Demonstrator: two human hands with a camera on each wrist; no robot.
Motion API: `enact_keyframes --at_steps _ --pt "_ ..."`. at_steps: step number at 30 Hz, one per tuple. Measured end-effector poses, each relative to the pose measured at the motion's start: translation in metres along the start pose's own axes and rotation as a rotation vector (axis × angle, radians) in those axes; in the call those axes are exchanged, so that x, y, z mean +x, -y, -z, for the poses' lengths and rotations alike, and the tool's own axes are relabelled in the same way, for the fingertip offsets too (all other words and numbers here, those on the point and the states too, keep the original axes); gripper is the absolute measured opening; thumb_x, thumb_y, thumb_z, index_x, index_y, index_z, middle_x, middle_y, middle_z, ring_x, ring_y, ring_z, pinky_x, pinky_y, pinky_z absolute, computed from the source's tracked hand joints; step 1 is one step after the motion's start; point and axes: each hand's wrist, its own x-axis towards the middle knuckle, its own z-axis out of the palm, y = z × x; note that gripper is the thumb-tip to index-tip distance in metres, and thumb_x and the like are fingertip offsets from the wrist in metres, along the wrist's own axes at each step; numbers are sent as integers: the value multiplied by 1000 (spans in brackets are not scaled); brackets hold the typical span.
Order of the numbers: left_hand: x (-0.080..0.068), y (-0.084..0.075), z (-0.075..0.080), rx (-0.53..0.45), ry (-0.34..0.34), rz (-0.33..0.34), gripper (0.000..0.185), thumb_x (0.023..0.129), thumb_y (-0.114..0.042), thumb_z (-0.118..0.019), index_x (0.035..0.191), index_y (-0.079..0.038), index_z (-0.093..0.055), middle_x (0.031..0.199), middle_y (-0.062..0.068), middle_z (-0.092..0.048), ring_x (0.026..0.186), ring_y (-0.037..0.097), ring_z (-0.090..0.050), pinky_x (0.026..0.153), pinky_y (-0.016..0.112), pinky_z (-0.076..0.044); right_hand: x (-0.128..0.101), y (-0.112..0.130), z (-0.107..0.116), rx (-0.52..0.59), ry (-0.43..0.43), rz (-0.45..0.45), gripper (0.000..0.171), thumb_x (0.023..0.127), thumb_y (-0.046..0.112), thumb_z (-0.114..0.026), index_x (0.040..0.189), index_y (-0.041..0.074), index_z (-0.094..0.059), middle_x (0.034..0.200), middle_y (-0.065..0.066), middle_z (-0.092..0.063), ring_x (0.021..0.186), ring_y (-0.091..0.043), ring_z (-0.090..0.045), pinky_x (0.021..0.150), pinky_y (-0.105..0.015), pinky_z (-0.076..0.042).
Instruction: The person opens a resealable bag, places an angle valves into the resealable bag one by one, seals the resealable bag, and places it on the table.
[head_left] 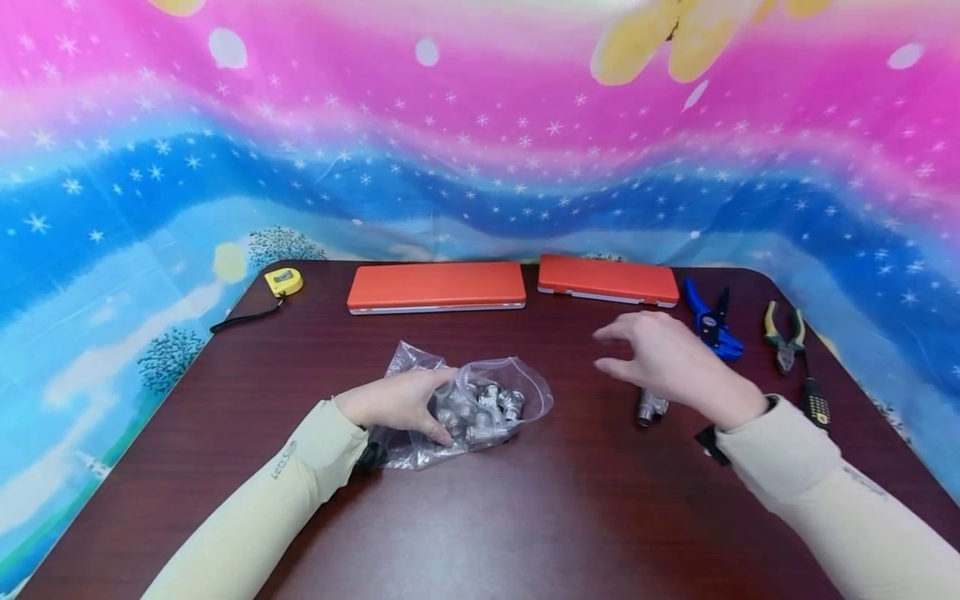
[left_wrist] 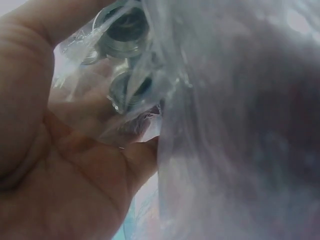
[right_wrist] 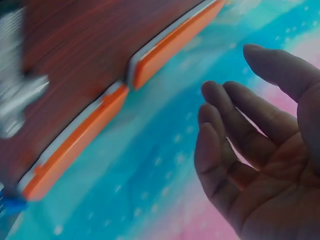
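Observation:
A clear plastic zip bag (head_left: 534, 385) lies on the table with several shiny metal pipe fittings (head_left: 487, 404) inside. My left hand (head_left: 405, 402) grips the bag around its left part, thumb on the near side. In the left wrist view, round threaded openings of the fittings (left_wrist: 125, 30) show through the film, and crumpled plastic covers much of that view. My right hand (head_left: 667, 358) is raised over the table, thumb and fingers apart, holding nothing. Partly hidden beneath it is a metal fitting (head_left: 648, 410), blurred at the left of the right wrist view.
Two orange-red flat cases (head_left: 438, 285) line the back edge. A yellow tape measure (head_left: 284, 282) with a black strap sits back left. On the right are a blue-handled cutting tool (head_left: 716, 329), green-and-yellow pliers (head_left: 783, 342) and a screwdriver (head_left: 814, 404). A patterned cloth (head_left: 480, 150) hangs behind.

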Motion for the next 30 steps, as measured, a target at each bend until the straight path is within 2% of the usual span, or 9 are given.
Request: enact_keyframes --at_steps 4,7,12,17,19,24,30 --pt "-1 0 0 4 -1 4 93 71 -29 -91 147 -3 -42 140 10 -54 127 22 -50 105 40 -41 -22 -25 -3 32 37 -83 40 88 23 -76 120 -1 -69 112 -18 -69 82 -23 -65 66 -40 -53" --pt "-2 1 1 -2 2 14 94 72 -28 -90 148 -4 -41 142 10 -52 129 23 -49 105 41 -40 -35 -41 -13 50 51 -129 45 86 24 -79 120 -3 -68 109 -17 -69 77 -19 -62 58 -33 -48" --pt "-3 1 0 -9 -1 12 94 72 -28 -90 148 -4 -41 142 10 -52 129 23 -49 105 42 -41 -48 -55 -31 59 42 -175 52 81 25 -83 120 -5 -67 110 -19 -68 90 -28 -63 61 -32 -52" --pt "-2 2 -1 -3 -19 -22 87 71 -29 -91 142 -5 -47 131 6 -59 121 19 -54 102 40 -43 -51 -57 -42 44 58 -191 45 80 25 -84 112 -2 -71 96 -12 -67 69 -17 -55 53 -28 -46" --pt "-2 2 -2 -6 -18 -23 87 71 -29 -91 142 -4 -47 132 7 -59 121 20 -54 102 40 -43 -52 -56 -45 28 57 -196 43 80 27 -84 110 -1 -72 91 -8 -65 65 -14 -51 53 -28 -45" --pt "-1 2 -2 2 -13 -22 90 71 -30 -91 144 -4 -45 136 8 -56 125 21 -52 104 40 -41 -55 -57 -52 16 27 -214 41 79 27 -85 107 0 -72 84 -4 -62 66 -15 -50 55 -30 -44" --pt "1 0 -1 8 -29 -58 86 70 -31 -91 141 -7 -49 129 5 -60 119 19 -55 101 40 -43 -55 -56 -55 37 12 -245 45 78 24 -85 110 -3 -70 84 -5 -61 65 -16 -48 54 -30 -42"
